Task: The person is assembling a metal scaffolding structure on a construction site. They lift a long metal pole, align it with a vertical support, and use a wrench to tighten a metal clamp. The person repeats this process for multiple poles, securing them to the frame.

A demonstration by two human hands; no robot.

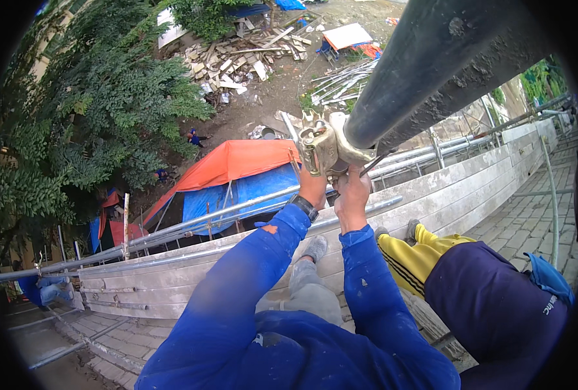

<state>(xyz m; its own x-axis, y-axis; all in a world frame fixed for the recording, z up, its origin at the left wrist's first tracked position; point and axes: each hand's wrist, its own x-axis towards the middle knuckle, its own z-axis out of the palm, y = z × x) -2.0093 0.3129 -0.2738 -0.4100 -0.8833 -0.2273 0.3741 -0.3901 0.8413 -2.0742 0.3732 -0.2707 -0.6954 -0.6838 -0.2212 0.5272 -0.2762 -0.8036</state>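
Observation:
Both my arms, in blue sleeves, reach up to a brass-coloured scaffold coupler (319,144) on a thick dark metal pole (425,68) that slants in from the upper right. My left hand (312,190), below a dark wristband (305,207), is closed on the underside of the coupler; its fingertips are hidden behind the metal. Close beside it, my right hand (353,199) is closed at the coupler's lower right edge. A thin dark rod (375,162) shows just above that hand; I cannot tell whether the fingers hold it.
A person in yellow trousers (432,250) stands close on my right. Pale planks (458,201) and long scaffold tubes (172,231) run across the platform edge. Far below lie an orange tarp (237,162) and a timber pile (250,62). Another worker (42,289) is at far left.

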